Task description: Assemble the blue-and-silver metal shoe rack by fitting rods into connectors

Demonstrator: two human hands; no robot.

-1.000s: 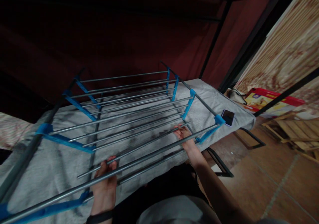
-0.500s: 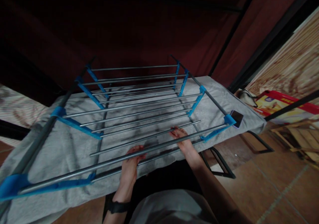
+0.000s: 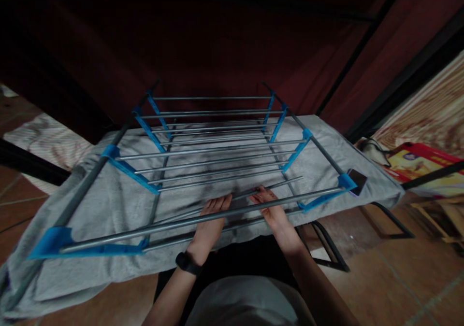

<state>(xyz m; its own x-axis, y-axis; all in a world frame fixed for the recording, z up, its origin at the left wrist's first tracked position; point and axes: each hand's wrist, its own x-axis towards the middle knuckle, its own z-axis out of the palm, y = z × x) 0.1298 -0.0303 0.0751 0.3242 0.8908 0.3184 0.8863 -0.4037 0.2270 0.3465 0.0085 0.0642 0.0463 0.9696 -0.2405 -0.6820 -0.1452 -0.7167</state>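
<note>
A rack of grey metal tubes with blue plastic brackets (image 3: 292, 157) lies across the grey cloth. Inside its front section, a loose thin metal rod (image 3: 281, 184) runs crosswise, its right end free of the bracket. My right hand (image 3: 270, 207) pinches this rod right of its middle. Fingers of my left hand (image 3: 212, 219) are closed over the same rod, left of the right hand; their undersides are hidden. Both hands reach past the thick front tube (image 3: 159, 228), which crosses above them. Farther back, several rods sit between the blue brackets.
Grey cloth (image 3: 90, 210) covers the surface under the rack. A dark phone (image 3: 357, 181) lies by the right front corner. A red and yellow box (image 3: 420, 164), a wooden crate (image 3: 440, 219) and a black metal frame (image 3: 326, 248) stand on the right. A dark red panel (image 3: 203, 41) rises behind.
My left hand has moved right and up from near the front tube onto the loose rod. My right hand keeps its pinch. The whole view has shifted slightly.
</note>
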